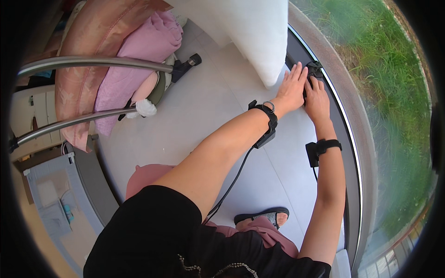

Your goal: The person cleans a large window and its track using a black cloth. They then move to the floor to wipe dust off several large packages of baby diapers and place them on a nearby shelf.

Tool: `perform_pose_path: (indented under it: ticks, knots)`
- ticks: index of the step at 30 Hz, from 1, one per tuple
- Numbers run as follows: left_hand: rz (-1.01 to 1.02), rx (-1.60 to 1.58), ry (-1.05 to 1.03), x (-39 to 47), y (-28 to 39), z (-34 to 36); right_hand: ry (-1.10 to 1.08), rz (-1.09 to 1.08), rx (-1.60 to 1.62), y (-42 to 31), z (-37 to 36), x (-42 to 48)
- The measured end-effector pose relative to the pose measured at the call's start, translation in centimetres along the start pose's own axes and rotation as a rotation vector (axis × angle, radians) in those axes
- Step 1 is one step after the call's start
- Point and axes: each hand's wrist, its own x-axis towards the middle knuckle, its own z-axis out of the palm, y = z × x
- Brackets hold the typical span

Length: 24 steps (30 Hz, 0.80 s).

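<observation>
At the lower frame of a large window, my left hand (293, 86) and my right hand (317, 98) lie close together. A crumpled black item (314, 68), apparently cloth, rests against the dark window frame (336, 106) just past my fingertips. Part of it runs down between both hands. My right fingers bend over this item and grip it. The fingers of my left hand stretch out flat along its side; the palm and thumb are hidden, so its hold is unclear. Black straps with small devices circle both wrists.
A white curtain (259, 38) hangs beside my left hand. On the left stands a metal-tube rack (97, 62) with pink bedding (149, 41). A fabric storage box (52, 194) sits at lower left. Beyond the glass grows grass (389, 59). A cable trails from the left wrist.
</observation>
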Motion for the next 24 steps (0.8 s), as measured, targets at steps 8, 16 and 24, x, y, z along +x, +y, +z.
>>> perform_pose_path:
  ticks: [8,16,24]
  knots:
    - [0.026,-0.145,-0.023,-2.1,2.9,-1.8,-0.004,-0.071,-0.161,0.1,-1.1,-3.3]
    - [-0.024,-0.112,-0.021,-5.2,4.9,-9.9,-0.059,-0.174,-0.356,0.4,-1.6,-4.6]
    - [0.219,0.178,0.073,-3.1,5.6,-20.1,-0.084,-0.109,-0.35,0.5,-1.8,-6.7]
